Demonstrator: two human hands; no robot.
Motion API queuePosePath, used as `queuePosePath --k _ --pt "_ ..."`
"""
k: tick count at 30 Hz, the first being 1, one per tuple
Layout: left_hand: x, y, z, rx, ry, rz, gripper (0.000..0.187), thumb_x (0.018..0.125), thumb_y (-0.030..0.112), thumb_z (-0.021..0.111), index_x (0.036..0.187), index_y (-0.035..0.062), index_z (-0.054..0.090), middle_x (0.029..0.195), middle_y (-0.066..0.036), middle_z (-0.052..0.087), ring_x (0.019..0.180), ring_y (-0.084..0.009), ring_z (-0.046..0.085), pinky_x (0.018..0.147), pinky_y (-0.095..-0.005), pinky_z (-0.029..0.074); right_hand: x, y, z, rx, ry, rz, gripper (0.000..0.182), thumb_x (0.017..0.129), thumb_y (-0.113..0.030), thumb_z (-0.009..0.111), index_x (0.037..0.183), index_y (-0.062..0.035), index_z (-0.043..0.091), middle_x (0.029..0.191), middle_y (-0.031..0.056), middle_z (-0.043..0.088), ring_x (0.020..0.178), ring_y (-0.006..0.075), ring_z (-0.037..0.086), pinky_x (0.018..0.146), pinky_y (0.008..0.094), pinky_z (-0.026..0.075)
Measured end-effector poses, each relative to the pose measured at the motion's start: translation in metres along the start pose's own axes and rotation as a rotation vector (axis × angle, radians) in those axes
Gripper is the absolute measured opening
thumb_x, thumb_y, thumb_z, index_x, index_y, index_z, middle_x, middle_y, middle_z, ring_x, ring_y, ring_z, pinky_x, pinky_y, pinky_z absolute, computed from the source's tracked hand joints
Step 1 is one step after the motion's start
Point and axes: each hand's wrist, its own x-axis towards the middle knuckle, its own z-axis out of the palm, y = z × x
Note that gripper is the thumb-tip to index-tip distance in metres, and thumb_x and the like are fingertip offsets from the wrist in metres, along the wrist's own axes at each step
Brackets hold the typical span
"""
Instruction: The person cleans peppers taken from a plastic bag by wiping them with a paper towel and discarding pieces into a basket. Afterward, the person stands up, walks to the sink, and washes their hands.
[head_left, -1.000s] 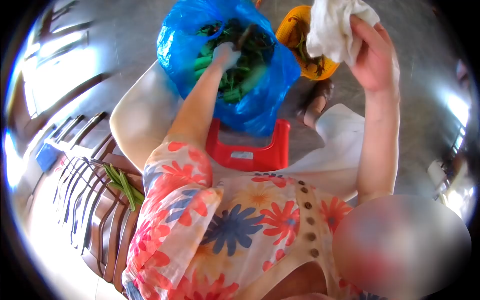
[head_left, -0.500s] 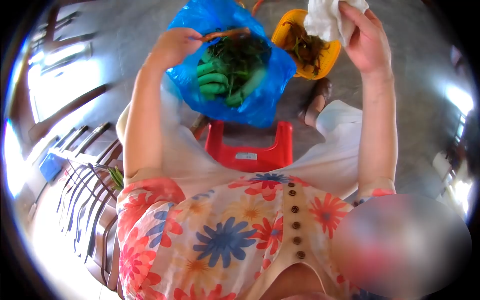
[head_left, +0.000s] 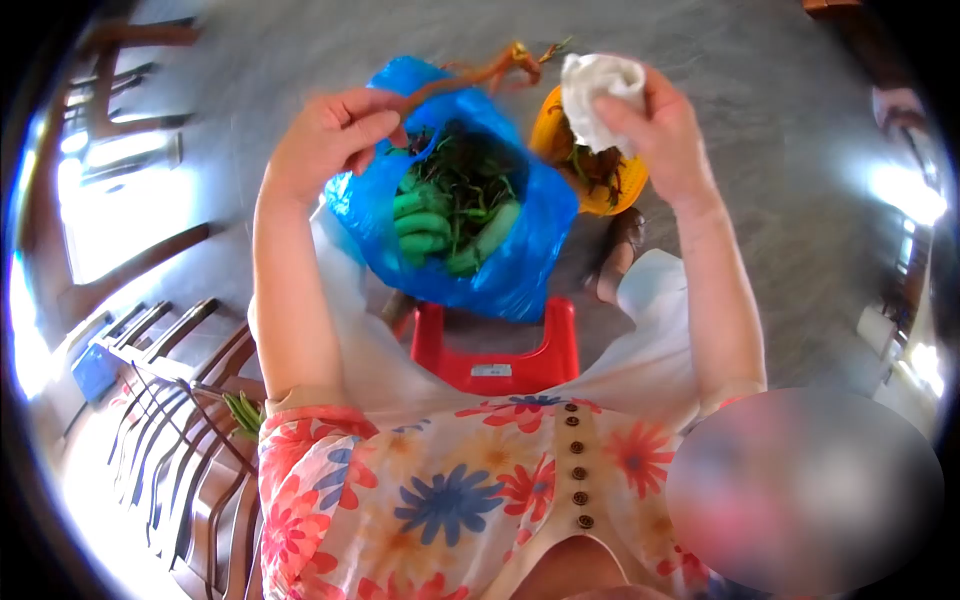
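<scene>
My left hand (head_left: 345, 135) is closed on one end of a long brown root-like stalk (head_left: 465, 80). The stalk's knobby, forked tip points right, above the blue plastic bag. In my right hand (head_left: 660, 130) is a crumpled white cloth (head_left: 603, 90), held apart from the stalk. Below and between my hands sits the open blue plastic bag (head_left: 535, 250). Inside it are thick, curved green things (head_left: 422, 225), possibly bananas, and a tangle of dark green stems (head_left: 480, 185). Partly behind the cloth and right hand, a yellow basket (head_left: 628, 195) holds brown stalks (head_left: 600, 172).
A red plastic stool (head_left: 490, 372) stands between my legs, close behind the bag. Dark wooden furniture (head_left: 180, 350) lines the left side, with some green pods (head_left: 242, 412) on it. Grey floor (head_left: 770, 170) extends to the right.
The stalk now reaches farther right, and its forked tip shows. My right hand has moved left and down with the cloth. Bag, basket and stool appear lower in view.
</scene>
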Motion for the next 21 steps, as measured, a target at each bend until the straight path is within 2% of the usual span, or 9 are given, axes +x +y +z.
queuePosePath --k 3,6,12,15,18,21 --pt "0.003 0.005 0.012 -0.075 -0.064 -0.001 0.026 0.083 0.018 0.058 0.101 0.0014 0.060 0.076 -0.004 0.062 0.046 -0.0037 0.041 0.041 -0.0171 0.031 -0.004 -0.011 0.015 -0.139 -0.016 -0.162 0.037 0.072 -0.008 0.069 0.108 -0.0055 0.057 0.094 0.0037 0.061 0.084 0.0099 0.057 0.074 0.0234 0.047" --pt "0.006 0.006 0.021 -0.119 -0.106 -0.026 0.025 0.083 0.017 0.056 0.102 0.0005 0.059 0.076 -0.005 0.062 0.046 -0.0044 0.041 0.041 -0.0175 0.032 -0.005 -0.007 0.021 -0.118 -0.080 -0.142 0.032 0.073 -0.008 0.070 0.102 -0.0042 0.059 0.091 0.0039 0.062 0.081 0.0096 0.058 0.072 0.0230 0.047" --pt "0.004 0.004 0.024 -0.186 -0.135 -0.032 0.026 0.085 0.018 0.055 0.102 -0.0012 0.057 0.075 -0.007 0.062 0.043 -0.0042 0.040 0.038 -0.0165 0.030 -0.006 -0.008 0.021 0.177 -0.191 0.014 0.018 0.079 -0.012 0.065 0.094 -0.0020 0.062 0.081 0.0037 0.063 0.073 0.0096 0.060 0.066 0.0225 0.048" --pt "0.006 -0.001 0.024 -0.218 -0.168 -0.029 0.027 0.087 0.020 0.052 0.101 -0.0017 0.057 0.073 -0.008 0.061 0.041 -0.0039 0.038 0.037 -0.0160 0.028 -0.008 -0.010 0.018 0.288 -0.272 0.138 0.020 0.081 -0.016 0.063 0.093 -0.0012 0.061 0.081 0.0044 0.063 0.074 0.0104 0.060 0.065 0.0230 0.048" --pt "0.010 -0.006 0.032 -0.319 -0.259 -0.046 0.028 0.089 0.023 0.049 0.101 -0.0021 0.056 0.072 -0.009 0.059 0.039 -0.0038 0.037 0.036 -0.0157 0.026 -0.008 -0.010 0.020 0.362 -0.374 0.169 0.022 0.082 -0.020 0.062 0.094 -0.0010 0.062 0.080 0.0047 0.063 0.074 0.0106 0.060 0.065 0.0228 0.048" --pt "0.012 -0.009 0.042 -0.435 -0.316 -0.076 0.030 0.092 0.024 0.044 0.101 -0.0023 0.055 0.071 -0.011 0.058 0.038 -0.0039 0.036 0.036 -0.0157 0.026 -0.009 -0.007 0.024 0.315 -0.382 0.181 0.024 0.083 -0.021 0.062 0.096 -0.0011 0.062 0.081 0.0051 0.063 0.073 0.0108 0.061 0.065 0.0227 0.048"
